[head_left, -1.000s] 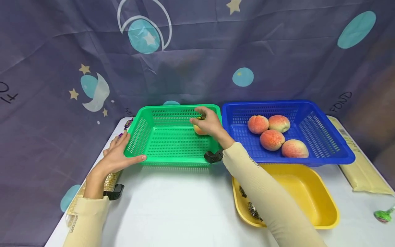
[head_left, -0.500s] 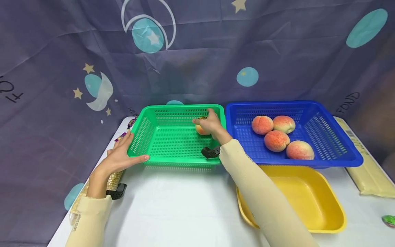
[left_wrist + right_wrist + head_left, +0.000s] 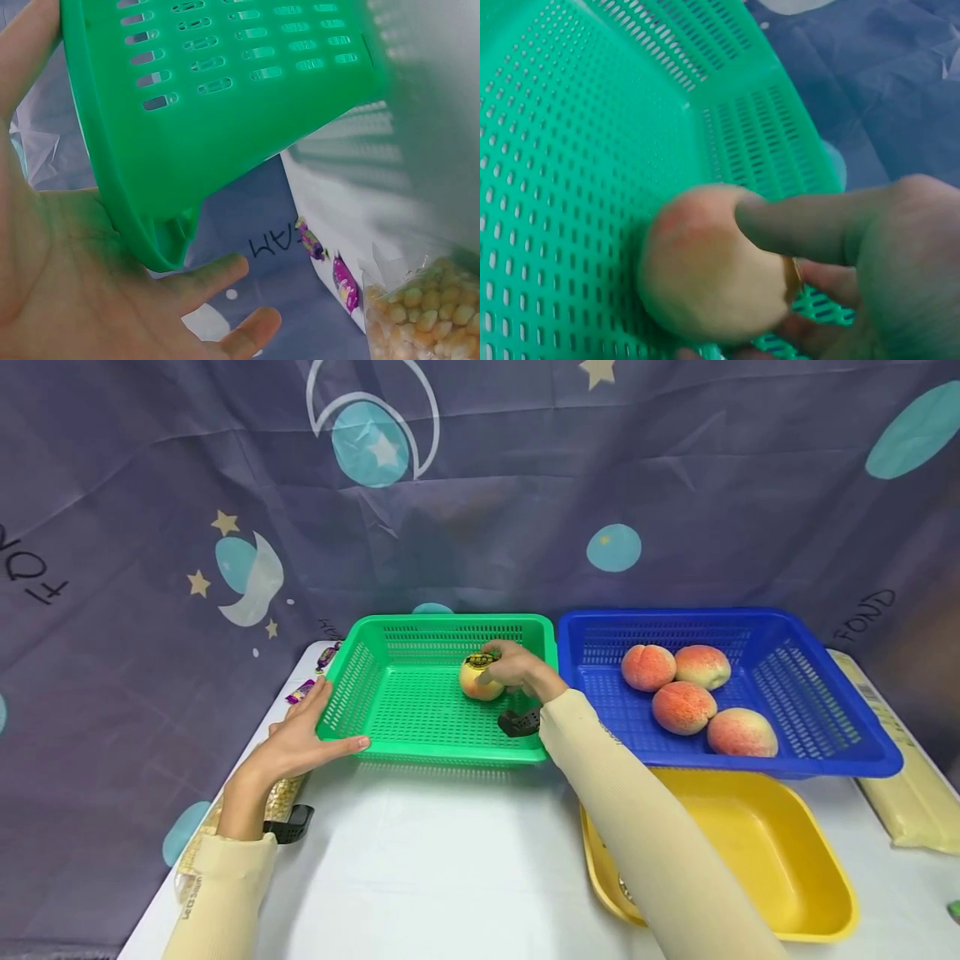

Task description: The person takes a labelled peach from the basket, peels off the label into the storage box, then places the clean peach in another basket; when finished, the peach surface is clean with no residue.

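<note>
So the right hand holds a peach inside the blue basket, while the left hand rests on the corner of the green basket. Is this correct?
Not quite. The right hand holds the peach inside the green basket, not the blue one; the head view shows this. The blue basket holds four other peaches. The left hand does rest on the green basket's corner.

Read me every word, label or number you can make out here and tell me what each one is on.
"FOND": on the curtain, right of the blue basket.
"TO" over "IO"-like letters, turned: on the curtain's left edge; not surely readable.
Print on the left sleeve: too small to read.
Yellow sticker on the peach: too small to read.
Sideways letters on the curtain in the left wrist view: not clear.
</note>
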{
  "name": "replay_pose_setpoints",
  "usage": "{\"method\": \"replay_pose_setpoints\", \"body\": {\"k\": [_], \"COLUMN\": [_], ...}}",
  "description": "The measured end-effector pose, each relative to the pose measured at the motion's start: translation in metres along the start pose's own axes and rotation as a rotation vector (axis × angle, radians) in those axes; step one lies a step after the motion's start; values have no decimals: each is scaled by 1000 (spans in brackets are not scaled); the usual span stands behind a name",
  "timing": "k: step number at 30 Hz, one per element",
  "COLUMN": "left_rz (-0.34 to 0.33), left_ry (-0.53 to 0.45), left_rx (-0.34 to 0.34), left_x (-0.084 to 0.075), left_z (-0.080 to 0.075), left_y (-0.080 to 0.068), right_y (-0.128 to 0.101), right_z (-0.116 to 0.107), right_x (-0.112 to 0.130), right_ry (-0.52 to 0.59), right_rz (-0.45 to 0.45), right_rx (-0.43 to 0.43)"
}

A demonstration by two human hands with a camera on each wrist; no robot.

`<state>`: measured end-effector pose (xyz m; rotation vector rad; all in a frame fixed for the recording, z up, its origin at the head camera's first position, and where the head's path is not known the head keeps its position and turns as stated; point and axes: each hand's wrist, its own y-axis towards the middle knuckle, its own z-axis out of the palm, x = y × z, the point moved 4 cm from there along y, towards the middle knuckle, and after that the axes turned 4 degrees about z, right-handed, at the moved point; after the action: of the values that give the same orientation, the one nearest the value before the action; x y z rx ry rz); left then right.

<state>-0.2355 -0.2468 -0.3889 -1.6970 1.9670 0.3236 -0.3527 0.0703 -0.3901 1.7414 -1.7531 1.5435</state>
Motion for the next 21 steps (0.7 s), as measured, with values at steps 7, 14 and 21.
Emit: {"method": "replay_pose_setpoints", "body": {"k": [7,14,21], "left_rz": [2,4,3], "left_ry": [-9,-8,-16], "left_rx": [1,0,1], "left_x": [-1,-1,-1], "left_z": [1,2,1], "left_y": [1,0,0], "right_y": [0,4,6], "right_z": [10,24,26], "right_x": [4,9,10], "right_ry": [-223,-433,-490], "right_rz": [-174,-350,-406], "right_rx": [100,74,61]}}
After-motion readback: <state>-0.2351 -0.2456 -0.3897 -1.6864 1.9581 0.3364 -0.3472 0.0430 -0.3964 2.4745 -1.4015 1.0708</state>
